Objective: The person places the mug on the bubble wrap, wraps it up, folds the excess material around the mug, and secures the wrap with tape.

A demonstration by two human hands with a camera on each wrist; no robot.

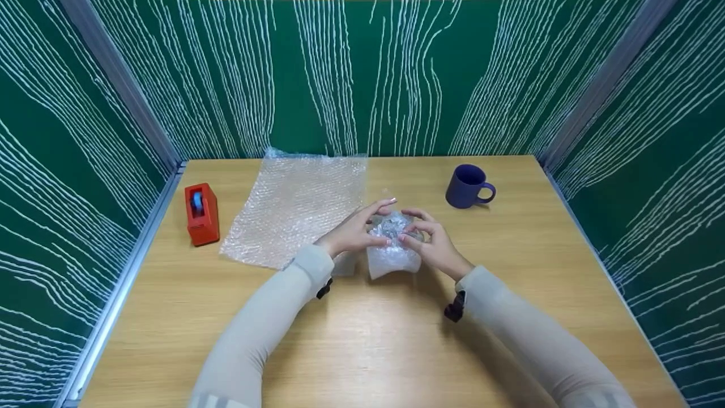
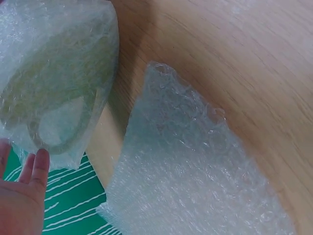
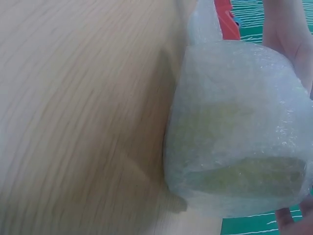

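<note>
While both my left hand (image 1: 354, 232) and right hand (image 1: 433, 243) clasp the greenish bubble-wrapped bundle (image 1: 392, 243), wrapping looks mostly done; I judge taping remains, red tape dispenser (image 1: 201, 213) untouched.

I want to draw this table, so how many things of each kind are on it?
Mugs: 1, the blue mug.
Tape holders: 1, the red tape holder.
Bubble wrap sheets: 1, the flat sheet.
Wrapped bundles: 1, the bundle held by the left hand and right hand.
Total: 4.
</note>
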